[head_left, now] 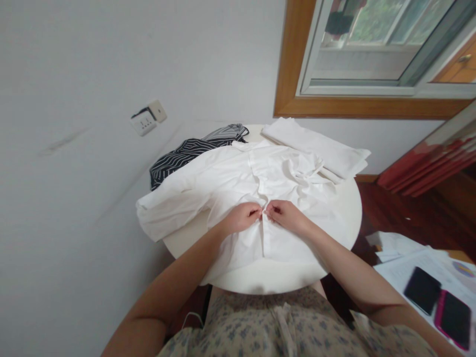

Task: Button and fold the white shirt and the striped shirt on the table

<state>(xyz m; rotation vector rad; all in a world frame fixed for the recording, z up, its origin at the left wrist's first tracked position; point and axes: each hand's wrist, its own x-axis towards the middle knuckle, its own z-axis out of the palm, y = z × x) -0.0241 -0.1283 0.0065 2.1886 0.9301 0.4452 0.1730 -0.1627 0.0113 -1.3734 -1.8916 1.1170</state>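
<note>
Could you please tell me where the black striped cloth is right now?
In the head view, the black striped cloth lies at the far left of the round table, just behind the white shirt and beside the wall.

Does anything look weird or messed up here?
Yes, a grey smudge on the wall, left of the socket; it stands out against the pale surface. The white shirt just looks rumpled.

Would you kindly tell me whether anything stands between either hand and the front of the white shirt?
Nothing visible does: the left hand and right hand both pinch the shirt directly at its front. The striped cloth and folded white cloth lie farther back, apart from both hands.
</note>
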